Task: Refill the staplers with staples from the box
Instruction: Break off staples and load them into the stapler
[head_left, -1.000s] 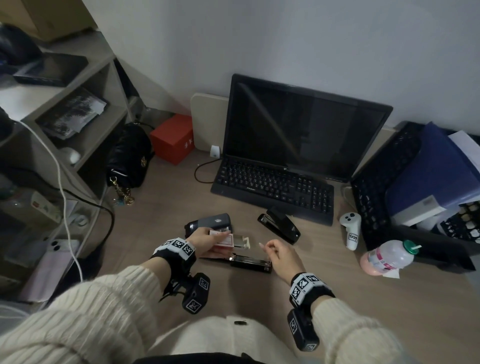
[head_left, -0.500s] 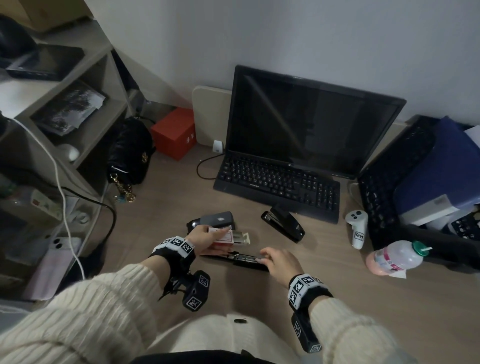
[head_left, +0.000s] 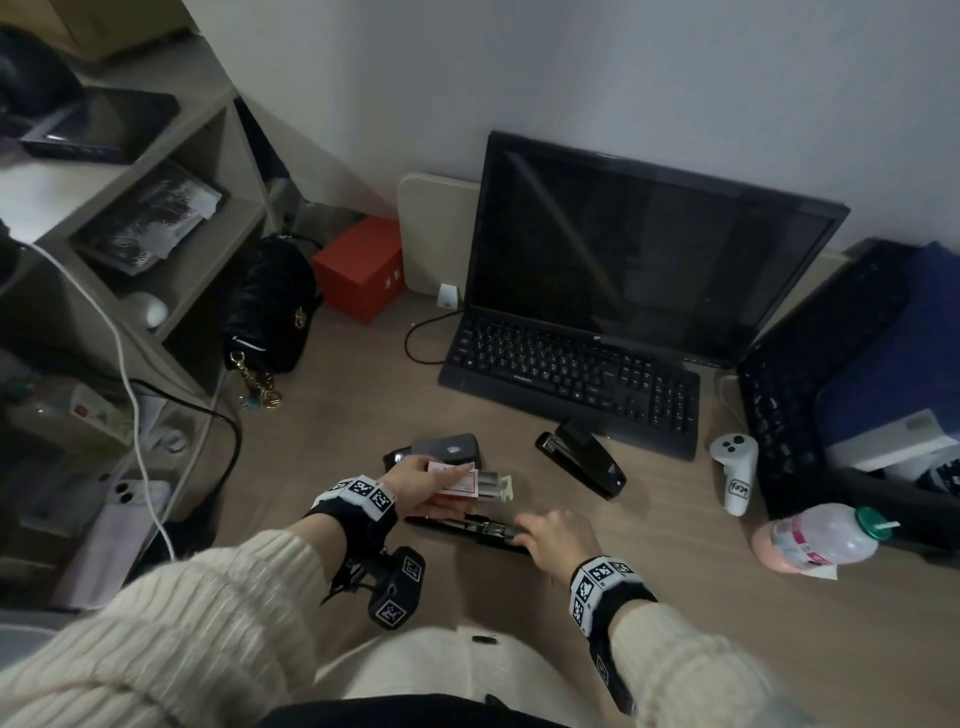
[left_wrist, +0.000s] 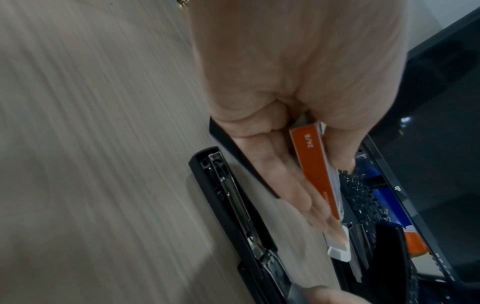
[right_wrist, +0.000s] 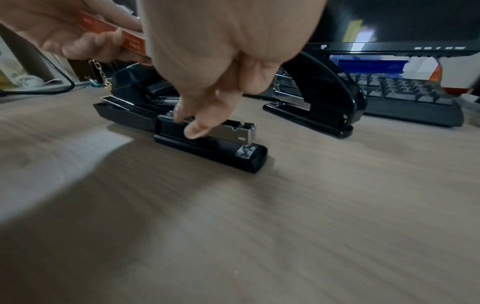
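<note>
A black stapler (head_left: 462, 526) (right_wrist: 215, 148) lies flipped open on the desk, its metal magazine (left_wrist: 233, 205) exposed. My right hand (head_left: 550, 530) (right_wrist: 189, 121) is down on the magazine's right part, thumb on its side and fingers on top, pinching what looks like a short strip of staples. My left hand (head_left: 415, 480) grips the orange-and-white staple box (head_left: 457, 480) (left_wrist: 314, 164) just above and behind the stapler, with the box's inner tray (head_left: 493, 486) slid out to the right. A second black stapler (head_left: 582, 462) (right_wrist: 324, 92) stands closed farther right. A third (right_wrist: 135, 82) lies behind the open one.
A keyboard (head_left: 571, 374) and dark monitor (head_left: 649, 249) stand behind the staplers. A grey phone (head_left: 447, 447) lies by the box. A white controller (head_left: 735, 473) and a bottle (head_left: 821, 538) are at the right. A black bag (head_left: 270, 306), red box (head_left: 363, 265) and shelves are at the left.
My right hand has dropped from above the desk onto the open stapler's magazine. My left hand has kept the staple box in the same place.
</note>
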